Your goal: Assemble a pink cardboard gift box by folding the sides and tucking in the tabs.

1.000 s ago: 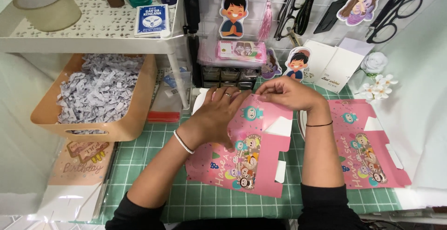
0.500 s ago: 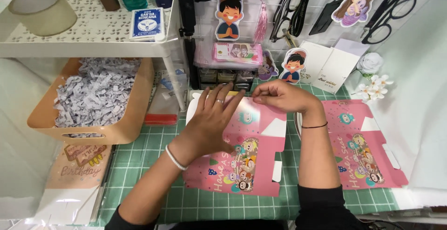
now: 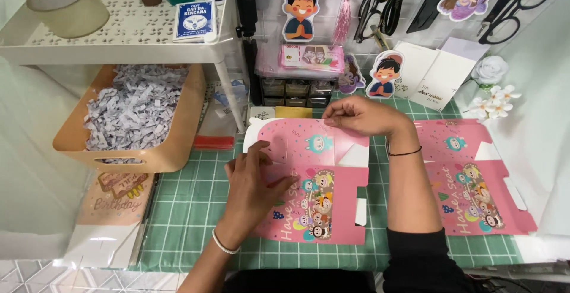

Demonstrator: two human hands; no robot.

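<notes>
While my left hand has slid back toward me since a moment ago, it now lies flat with fingers spread on the near left part of the pink box blank, pressing the card down onto the green cutting mat. Earlier that hand sat higher up, close beside my right; now the two are apart. My right hand stays at the far edge of the blank, fingers curled and pinching the top flap near its fold. The blank is thin glossy card, die-cut with tabs and slots, printed with small cartoon figures, and it lies flat between my hands, its upper panel partly creased. Just right of my right forearm lies a second pink blank of the same print, unfolded on the mat. The mat is matte green with a pale grid. Left of my left hand stands a tan rounded bin heaped with crinkled grey paper shreds, and nearer me than the bin lies a clear-sleeved greeting card. Beyond my right hand are small dark drawers, flat cartoon cutouts and white cards, with white fabric flowers off to the far right. A white perforated shelf rises beyond the bin.
</notes>
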